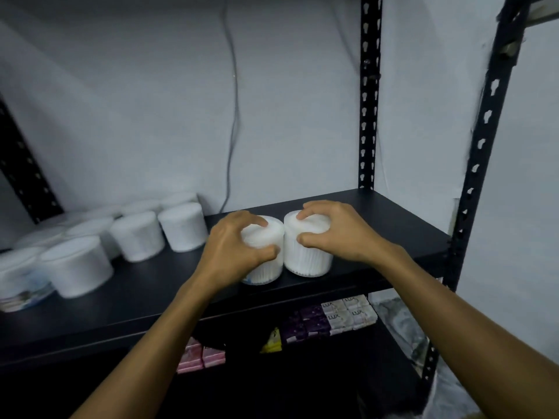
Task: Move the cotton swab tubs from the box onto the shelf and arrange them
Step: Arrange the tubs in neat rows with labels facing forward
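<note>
L hand [233, 246] & R hand [329, 229] each grip a tub on shelf [378, 213].

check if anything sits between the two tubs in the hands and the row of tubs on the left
Nothing visible does. The shelf is bare between the left tub and the row's nearest tub.
</note>
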A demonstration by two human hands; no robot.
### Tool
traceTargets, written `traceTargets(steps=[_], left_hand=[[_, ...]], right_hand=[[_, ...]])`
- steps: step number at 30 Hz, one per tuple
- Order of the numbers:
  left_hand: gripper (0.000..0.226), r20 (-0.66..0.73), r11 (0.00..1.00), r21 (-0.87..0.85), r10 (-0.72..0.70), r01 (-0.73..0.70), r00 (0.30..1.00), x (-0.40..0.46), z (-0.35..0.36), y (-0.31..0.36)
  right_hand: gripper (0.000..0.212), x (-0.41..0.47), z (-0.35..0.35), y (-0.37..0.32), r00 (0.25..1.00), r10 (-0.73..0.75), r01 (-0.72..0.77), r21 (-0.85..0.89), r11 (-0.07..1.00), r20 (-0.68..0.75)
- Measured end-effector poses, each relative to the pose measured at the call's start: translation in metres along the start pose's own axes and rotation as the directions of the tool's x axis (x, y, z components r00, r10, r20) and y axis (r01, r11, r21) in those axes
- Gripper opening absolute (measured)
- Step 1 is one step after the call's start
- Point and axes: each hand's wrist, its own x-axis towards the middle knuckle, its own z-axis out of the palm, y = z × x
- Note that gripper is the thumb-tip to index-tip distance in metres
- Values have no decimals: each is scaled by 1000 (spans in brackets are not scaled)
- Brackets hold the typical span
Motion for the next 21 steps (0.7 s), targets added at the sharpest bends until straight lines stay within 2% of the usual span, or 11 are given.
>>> traceTargets(steps=[10,15,17,19,21], left_hand=[[41,-70,993,-20,-115,114,991,-11,-53,-71],[48,-209,994,26,-99,107,973,-18,-63,-113],[59,-272,989,50,-122,141,954,-24,-59,-124],[65,-297,986,27,-151,166,943,-29,-58,-127],[65,-291,985,-82,-171,154,941,-31,-61,-127]], right_hand=[[37,38,81,-36,999,-34,33,46,998,17],[40,51,137,-44,990,-59,73,110,991,-127],[45,50,153,-45,980,-63,95,168,981,-191],[62,48,159,-46,984,-72,105,198,975,-165],[72,47,158,-46,990,-65,94,241,966,-127]])
